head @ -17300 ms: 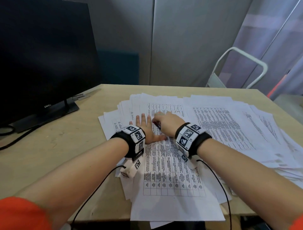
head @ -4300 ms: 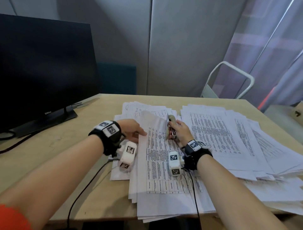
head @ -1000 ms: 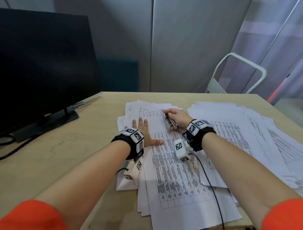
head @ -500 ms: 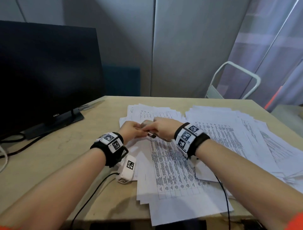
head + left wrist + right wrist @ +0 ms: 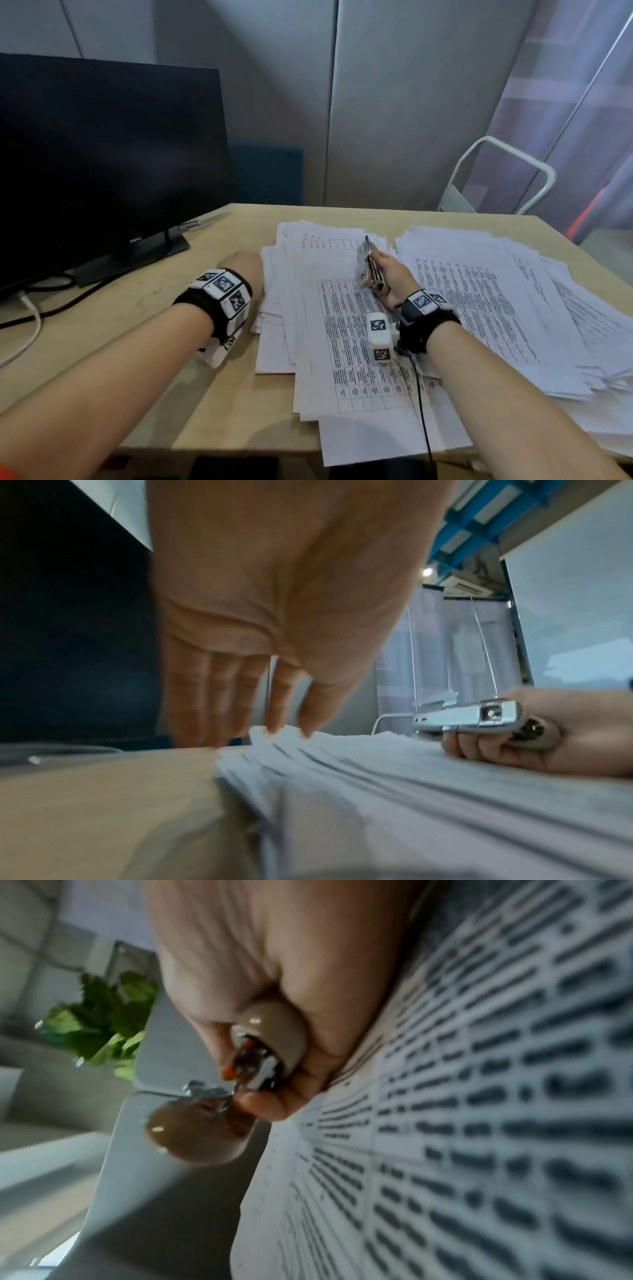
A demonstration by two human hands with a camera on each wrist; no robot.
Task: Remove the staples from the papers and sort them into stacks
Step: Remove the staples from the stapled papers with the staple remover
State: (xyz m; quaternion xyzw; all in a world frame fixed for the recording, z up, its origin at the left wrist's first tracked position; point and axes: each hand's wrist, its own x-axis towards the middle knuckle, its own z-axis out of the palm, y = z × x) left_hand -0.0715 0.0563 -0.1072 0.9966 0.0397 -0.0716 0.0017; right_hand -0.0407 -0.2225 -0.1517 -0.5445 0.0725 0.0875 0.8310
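Printed sheets lie in a loose middle pile [image 5: 346,346] and a wider right pile [image 5: 486,291] on the wooden table [image 5: 144,298]. My right hand [image 5: 388,272] rests on the middle pile and grips a metal and beige stapler tool [image 5: 368,265], its nose pointing up and away. The left wrist view shows that tool [image 5: 469,718] held level above the sheets; in the right wrist view the tool [image 5: 268,1045] sits in my curled fingers. My left hand [image 5: 245,269] is at the pile's left edge, its straight fingers [image 5: 277,718] touching the sheet edges [image 5: 308,753].
A dark monitor [image 5: 102,154] on its stand fills the left, with cables [image 5: 37,315] trailing over the table. A white tubular chair frame [image 5: 507,171] stands behind the far right corner. A green plant [image 5: 103,1020] shows in the right wrist view.
Half a second ago both hands met at the top of the front sheet. My left hand has since moved left to the pile's edge, and my right hand has turned the tool upward.
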